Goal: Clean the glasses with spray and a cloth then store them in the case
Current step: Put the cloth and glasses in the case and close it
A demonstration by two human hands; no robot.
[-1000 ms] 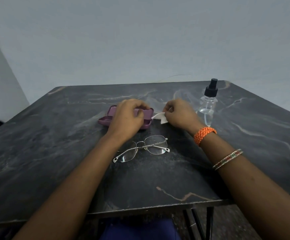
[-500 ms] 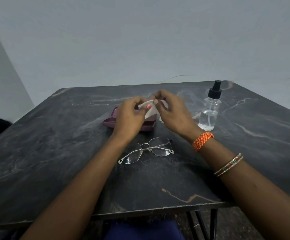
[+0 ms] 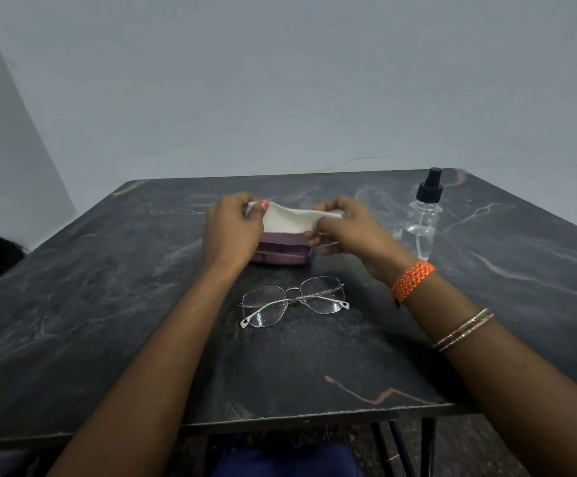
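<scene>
Cloth (image 3: 290, 220) now stretched wider between both hands.

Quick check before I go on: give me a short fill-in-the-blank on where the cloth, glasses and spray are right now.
1. Both hands, left and right, hold the white ____ stretched between them.
2. The glasses lie on the table with their arms ____.
3. The purple case lies ____ the cloth.
4. The spray bottle stands beside the ____ hand.

Missing words: cloth; folded; under; right

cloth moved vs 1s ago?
Yes. The cloth has risen from the table right of the purple case and is now stretched above it between both hands.
</scene>
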